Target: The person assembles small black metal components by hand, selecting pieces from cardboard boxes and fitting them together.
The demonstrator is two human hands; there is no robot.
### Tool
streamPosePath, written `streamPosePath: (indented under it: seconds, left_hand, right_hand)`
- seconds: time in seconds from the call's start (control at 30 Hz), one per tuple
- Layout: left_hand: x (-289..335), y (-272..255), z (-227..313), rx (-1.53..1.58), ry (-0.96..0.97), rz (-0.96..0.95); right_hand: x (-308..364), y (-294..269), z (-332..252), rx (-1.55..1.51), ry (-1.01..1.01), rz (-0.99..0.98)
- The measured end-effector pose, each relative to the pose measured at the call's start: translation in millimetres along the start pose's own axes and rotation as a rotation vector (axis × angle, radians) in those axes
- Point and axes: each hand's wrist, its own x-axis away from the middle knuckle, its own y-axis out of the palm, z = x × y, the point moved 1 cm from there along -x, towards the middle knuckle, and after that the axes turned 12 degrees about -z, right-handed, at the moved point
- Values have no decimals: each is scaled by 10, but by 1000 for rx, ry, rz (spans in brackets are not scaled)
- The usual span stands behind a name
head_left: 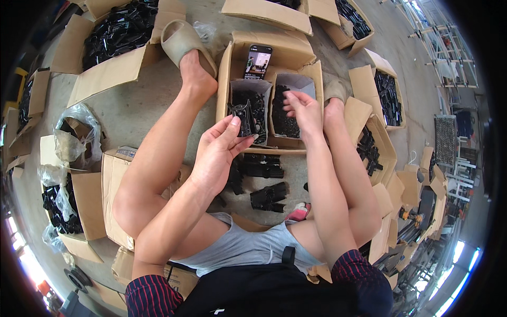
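Observation:
My left hand point(222, 142) grips a black plastic part point(244, 117) between thumb and fingers. It holds the part up over the left inner box point(260, 89), which has small dark pieces in it. My right hand point(304, 112) is above the right inner box point(305, 83), which holds many tiny black pieces point(284, 117). Its fingertips are drawn together, and whatever they pinch is too small to make out. Both inner boxes sit inside a larger open cardboard box point(297, 48) between my feet. A phone point(258, 62) with a lit screen leans against that box's far wall.
Several black plastic parts point(268, 196) lie on the floor between my legs, near a pink item point(299, 212). Around me stand open cartons of black parts point(120, 33), point(388, 98), point(374, 150). Plastic bags point(79, 134) lie at the left; metal racks point(449, 58) stand at the right.

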Motion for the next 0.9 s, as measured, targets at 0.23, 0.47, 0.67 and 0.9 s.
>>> streamPosePath:
  seconds: [0.23,0.47,0.67,0.9]
  left_hand:
    - [19,-102,-26,68,-20,142]
    - [26,-44,-58,86,-42,145]
    - [47,-2,-46,93,-62,112]
    - [49,-30,-91,100,-69,105]
  right_hand:
    - [-502,-333,786,1110,122,51]
    - [-507,-281,816,1102,32,95]
    - [-609,-376,884,1105,27,14]
    - [-517,-299,800,976,-23,105]
